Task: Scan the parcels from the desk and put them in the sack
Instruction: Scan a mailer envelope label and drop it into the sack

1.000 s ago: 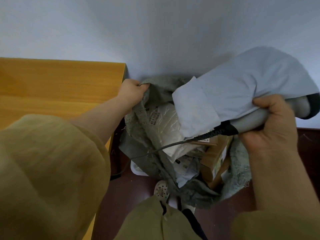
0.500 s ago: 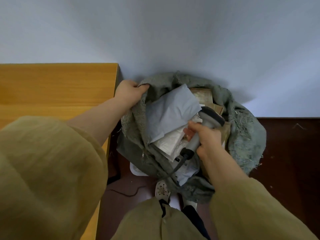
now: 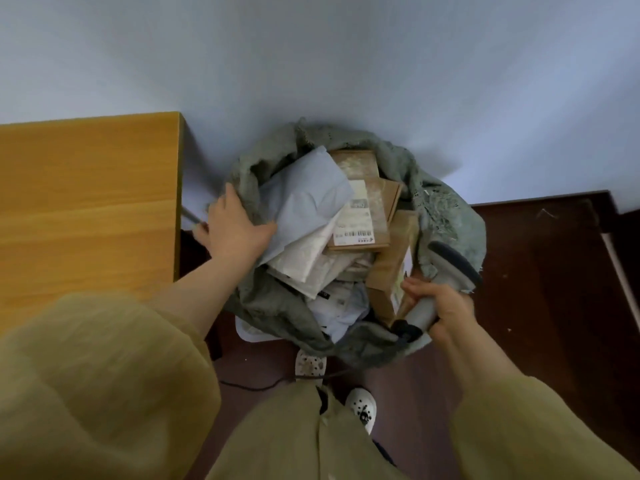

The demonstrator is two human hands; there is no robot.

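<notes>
A grey-green woven sack (image 3: 446, 209) stands open on the floor to the right of the wooden desk (image 3: 86, 202). On top inside lies a pale blue mailer parcel (image 3: 304, 195), over white mailers (image 3: 304, 258) and labelled cardboard boxes (image 3: 367, 216). My left hand (image 3: 235, 230) lies on the sack's left rim with fingers spread and the thumb touching the blue parcel. My right hand (image 3: 440, 306) is over the sack's near right rim, gripping a grey handheld scanner (image 3: 450, 265) whose dark head points up and right. The visible part of the desk carries no parcel.
A pale wall runs behind the desk and sack. The floor is dark wood, with a thin cable (image 3: 249, 386) across it. My feet in white clogs (image 3: 362, 407) stand just in front of the sack. A white object (image 3: 249, 332) pokes out under the sack's near edge.
The blue parcel went from my right hand into the sack. My right hand drew back to the right rim with the scanner. My left hand loosened its grip on the rim and spread.
</notes>
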